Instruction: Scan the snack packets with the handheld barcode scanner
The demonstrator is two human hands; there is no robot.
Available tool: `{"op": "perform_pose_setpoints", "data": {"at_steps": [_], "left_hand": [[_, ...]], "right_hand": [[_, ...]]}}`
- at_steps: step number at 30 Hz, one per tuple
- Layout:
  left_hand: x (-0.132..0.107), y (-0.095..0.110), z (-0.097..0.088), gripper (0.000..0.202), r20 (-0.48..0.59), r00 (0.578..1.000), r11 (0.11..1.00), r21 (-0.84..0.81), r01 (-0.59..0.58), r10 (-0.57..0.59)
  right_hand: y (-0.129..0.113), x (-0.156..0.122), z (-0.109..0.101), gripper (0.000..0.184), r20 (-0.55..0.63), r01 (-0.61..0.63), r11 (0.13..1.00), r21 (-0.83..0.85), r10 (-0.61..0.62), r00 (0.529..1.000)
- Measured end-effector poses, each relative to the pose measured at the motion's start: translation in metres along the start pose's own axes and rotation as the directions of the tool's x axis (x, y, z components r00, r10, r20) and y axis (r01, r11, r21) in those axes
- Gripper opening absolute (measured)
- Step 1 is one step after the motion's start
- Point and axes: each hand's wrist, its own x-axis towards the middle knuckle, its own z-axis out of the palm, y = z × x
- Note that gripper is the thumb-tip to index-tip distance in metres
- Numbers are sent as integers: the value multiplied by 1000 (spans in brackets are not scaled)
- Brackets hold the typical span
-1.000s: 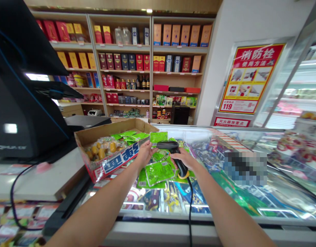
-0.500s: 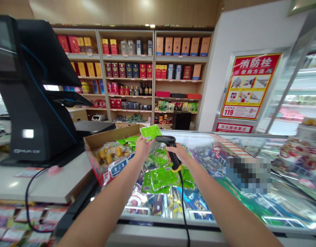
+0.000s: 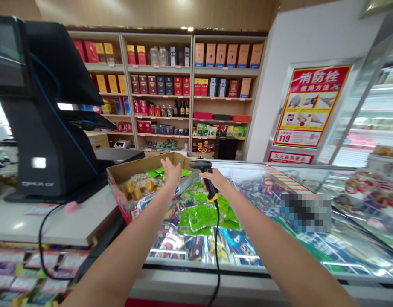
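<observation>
My right hand (image 3: 217,179) grips a black barcode scanner (image 3: 206,178) with a yellow band and a trailing black cable, held above green snack packets (image 3: 201,215) that lie on the glass freezer lid (image 3: 279,238). My left hand (image 3: 171,171) hovers over the open cardboard box (image 3: 126,172), fingers spread and holding nothing. The box holds green packets (image 3: 158,172) and yellow snack packs (image 3: 138,187).
A black checkout terminal (image 3: 45,128) stands on the counter (image 3: 55,221) at left, its cable hanging over the edge. Shelves of boxed goods (image 3: 170,85) fill the back wall. A red fire-hydrant poster (image 3: 310,104) hangs right, beside a glass-door cooler (image 3: 375,111).
My left hand held a green packet up near the scanner, then moved over the box and let it go. The scanner has risen slightly.
</observation>
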Motion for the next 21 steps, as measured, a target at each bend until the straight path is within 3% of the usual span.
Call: {"op": "perform_pose_setpoints", "data": {"at_steps": [1, 2, 4, 5, 6, 8, 12, 16, 19, 21], "left_hand": [[-11, 0, -3, 33, 142, 989, 993, 98, -59, 45], [-23, 0, -5, 27, 317, 946, 974, 185, -128, 64], [-49, -2, -10, 23, 629, 777, 909, 313, -275, 18], [-62, -3, -12, 26, 719, 695, 866, 362, -345, -24], [-73, -4, -14, 30, 767, 639, 818, 405, -409, -60], [-92, -6, -17, 39, 794, 597, 728, 476, -493, -114], [-106, -6, -15, 46, 777, 610, 686, 529, -499, -156], [-102, 2, -7, 41, 758, 652, 735, 462, -496, -36], [-88, 6, 1, 33, 717, 697, 830, 393, -395, -8], [-77, 2, 6, 29, 654, 756, 914, 313, -257, -11]], "right_hand": [[3, -4, -5, 16, -13, -5, 1000, 9, 5, 1000], [6, -8, -11, 16, -28, -9, 1000, 20, 10, 1000], [14, -17, -24, 13, -63, -12, 998, 57, 15, 998], [20, -21, -30, 12, -83, -8, 996, 85, 15, 996], [26, -24, -37, 12, -100, 0, 993, 119, 12, 995], [39, -29, -48, 15, -121, 21, 981, 195, 3, 993], [63, -33, -66, 20, -121, 31, 948, 318, 8, 993], [70, -33, -75, 19, -128, 21, 946, 324, 22, 992], [67, -34, -77, 20, -124, 37, 944, 327, 4, 992], [65, -36, -76, 22, -115, 60, 944, 324, -24, 993]]}}
